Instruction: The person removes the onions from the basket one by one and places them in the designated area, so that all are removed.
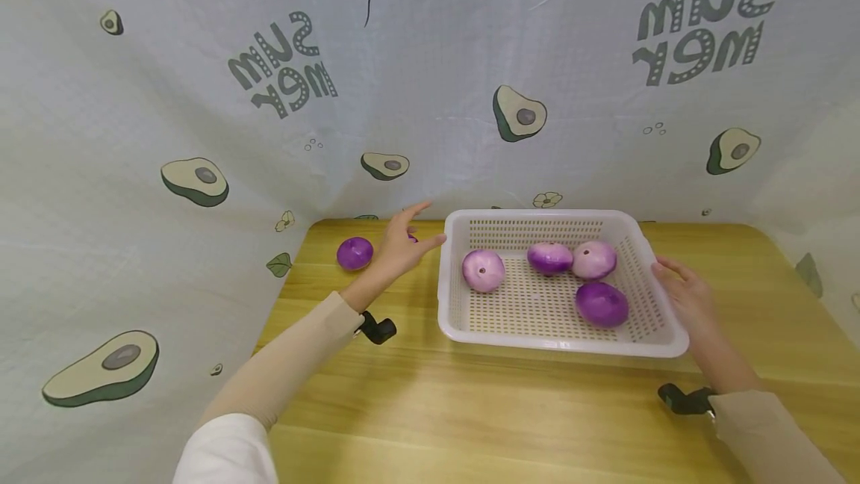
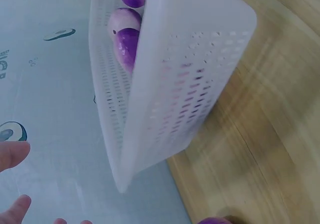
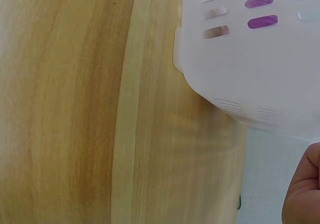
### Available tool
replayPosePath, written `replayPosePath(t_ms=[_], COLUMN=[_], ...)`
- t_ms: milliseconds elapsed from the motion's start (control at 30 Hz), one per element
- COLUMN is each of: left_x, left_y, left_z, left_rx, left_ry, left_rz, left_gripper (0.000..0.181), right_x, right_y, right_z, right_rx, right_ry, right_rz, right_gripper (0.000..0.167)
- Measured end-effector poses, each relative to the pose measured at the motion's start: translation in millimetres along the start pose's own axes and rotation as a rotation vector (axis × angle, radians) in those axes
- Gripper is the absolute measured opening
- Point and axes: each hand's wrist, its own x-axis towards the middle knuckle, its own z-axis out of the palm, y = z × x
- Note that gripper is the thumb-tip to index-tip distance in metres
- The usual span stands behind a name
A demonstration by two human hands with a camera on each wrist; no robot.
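A white plastic basket [image 1: 564,346] with slotted walls stands on the wooden table. Inside lie several shiny purple onions, among them a pale one [image 1: 483,270] at the left and a dark one [image 1: 601,305] near the front right. My right hand [image 1: 688,301] grips the basket's right rim; most of its fingers are out of the right wrist view. Off the basket's left side, my left hand [image 1: 402,243] is spread with thumb and fingers apart, holding nothing. One onion [image 1: 354,253] lies on the table left of this hand, and another [image 1: 413,238] is mostly hidden behind it.
The wooden table [image 1: 416,409] reaches back to a pale curtain [image 1: 430,81] printed with avocados, which also hangs along the left and right. Black wrist mounts [image 1: 378,329] stick out from both forearms.
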Motion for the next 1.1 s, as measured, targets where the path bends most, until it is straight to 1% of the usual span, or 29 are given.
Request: replayPosePath(t_ms=[67,100,300,367,500,633,800,1033,1100], left_x=[1.9,2.7,10.0,12.9,20.5,30.2,43.3,58.1,61.3], left_y=[7.5,11.3,29.2,33.7,41.3,46.3,46.1,36.2,34.0], left_z=[1.9,2.9,10.8,14.4,23.2,33.6,46.7,62.0,65.1], left_rx=[-0.023,-0.048,-0.2,-0.235,-0.307,-0.32,-0.329,-0.327,-0.319], left_ry=[-0.019,-0.029,-0.096,-0.116,-0.16,-0.223,-0.325,-0.48,-0.526], left_rz=[-0.008,-0.009,0.028,0.034,0.01,-0.027,-0.05,-0.057,-0.049], left_gripper=[0.067,0.067,0.068,0.069,0.071,0.071,0.071,0.068,0.068], right_x=[0.1,0.1,0.6,0.8,0.9,0.2,-0.3,-0.3,-0.7], right_y=[0,0,0,0,0,0,1,2,2], right_z=[0,0,-1,-1,-1,-2,-2,-1,-1], right_rx=[-0.003,0.009,0.014,0.006,0.035,0.052,0.034,0.051,0.055], right_ry=[0.004,0.001,-0.004,0.0,-0.006,-0.015,-0.012,-0.011,-0.013], right_rz=[0.002,0.0,-0.018,-0.016,-0.005,0.0,0.004,0.009,0.011], right_gripper=[0.012,0.012,0.013,0.013,0.013,0.012,0.013,0.014,0.014])
